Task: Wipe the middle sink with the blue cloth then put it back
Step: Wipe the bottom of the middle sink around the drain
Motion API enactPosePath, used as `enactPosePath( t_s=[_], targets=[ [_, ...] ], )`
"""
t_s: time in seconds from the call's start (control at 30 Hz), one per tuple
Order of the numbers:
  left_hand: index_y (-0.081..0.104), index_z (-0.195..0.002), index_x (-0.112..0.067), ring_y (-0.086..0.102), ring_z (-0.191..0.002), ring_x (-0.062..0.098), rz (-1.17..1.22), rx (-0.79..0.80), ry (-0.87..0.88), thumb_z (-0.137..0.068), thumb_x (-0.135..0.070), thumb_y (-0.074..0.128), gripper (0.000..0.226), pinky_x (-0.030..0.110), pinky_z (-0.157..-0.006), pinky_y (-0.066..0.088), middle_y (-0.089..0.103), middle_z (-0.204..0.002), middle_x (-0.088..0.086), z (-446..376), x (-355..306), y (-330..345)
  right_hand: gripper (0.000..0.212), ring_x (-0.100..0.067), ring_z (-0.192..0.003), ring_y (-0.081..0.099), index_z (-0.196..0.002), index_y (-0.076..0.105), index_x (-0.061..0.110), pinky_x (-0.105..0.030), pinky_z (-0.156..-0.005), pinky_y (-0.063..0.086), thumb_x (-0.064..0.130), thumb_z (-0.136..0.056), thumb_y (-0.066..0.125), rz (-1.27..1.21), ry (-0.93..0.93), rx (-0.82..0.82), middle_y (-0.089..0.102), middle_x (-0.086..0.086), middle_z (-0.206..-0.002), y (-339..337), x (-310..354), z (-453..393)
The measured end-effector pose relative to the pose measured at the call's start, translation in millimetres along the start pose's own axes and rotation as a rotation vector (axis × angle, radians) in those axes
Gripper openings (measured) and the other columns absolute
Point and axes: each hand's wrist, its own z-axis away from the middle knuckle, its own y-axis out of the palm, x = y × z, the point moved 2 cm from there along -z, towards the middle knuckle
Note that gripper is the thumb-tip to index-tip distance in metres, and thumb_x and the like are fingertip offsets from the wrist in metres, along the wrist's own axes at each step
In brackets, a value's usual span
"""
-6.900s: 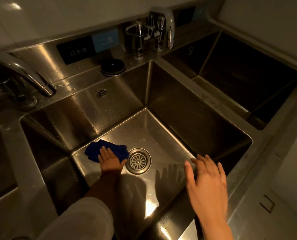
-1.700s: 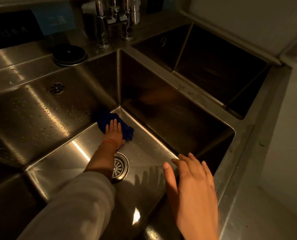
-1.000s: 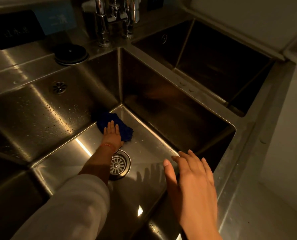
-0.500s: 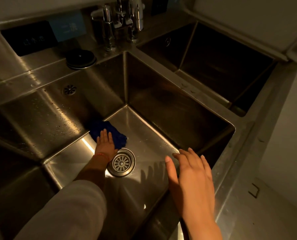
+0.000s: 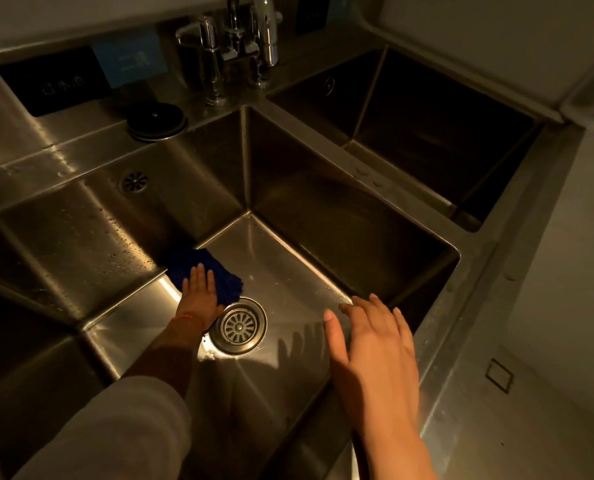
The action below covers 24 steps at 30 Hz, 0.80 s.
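Blue cloth (image 5: 216, 271) looks soft and limp under your flat left hand (image 5: 200, 292); bunch its middle. Right hand (image 5: 375, 348) hovers spread, empty.

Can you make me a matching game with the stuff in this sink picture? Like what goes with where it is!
Things:
1. blue cloth
2. round drain
3. taps
4. right hand

Places:
A. behind the sinks, at the top of the picture
B. in the middle of the sink floor
C. under the flat left hand, by the sink's back wall
D. spread open above the sink's near right side, holding nothing

Pairs: 1-C, 2-B, 3-A, 4-D
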Motion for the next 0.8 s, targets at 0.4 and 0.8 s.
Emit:
enactPosePath(
  t_s=[0.4,0.8],
  targets=[
    [-0.007,-0.151,-0.001,-0.008,-0.148,0.034,-0.175,0.033,0.167,-0.098,-0.037,0.045,0.083,0.043,-0.121,0.003,-0.014,-0.158,0.022,-8.8,4.5,-19.1,0.055,-0.006,-0.138,0.016,-0.130,0.045,0.030,-0.024,-0.109,-0.006,0.056,-0.091,0.015,0.006,0.010,-0.024,0.039,0.009,-0.144,0.1,0.6,0.2],
    [-0.008,-0.152,-0.006,-0.010,-0.149,0.027,-0.229,0.020,0.352,-0.099,-0.029,0.046,0.080,0.040,-0.122,0.002,-0.016,-0.160,0.014,-29.7,-15.2,-41.8,0.056,-0.005,-0.139,0.011,-0.132,0.041,0.032,-0.020,-0.104,-0.011,0.057,-0.090,0.014,0.004,0.009,-0.008,0.035,0.011,-0.146,1.4,-0.6,-3.8]
  ],
)
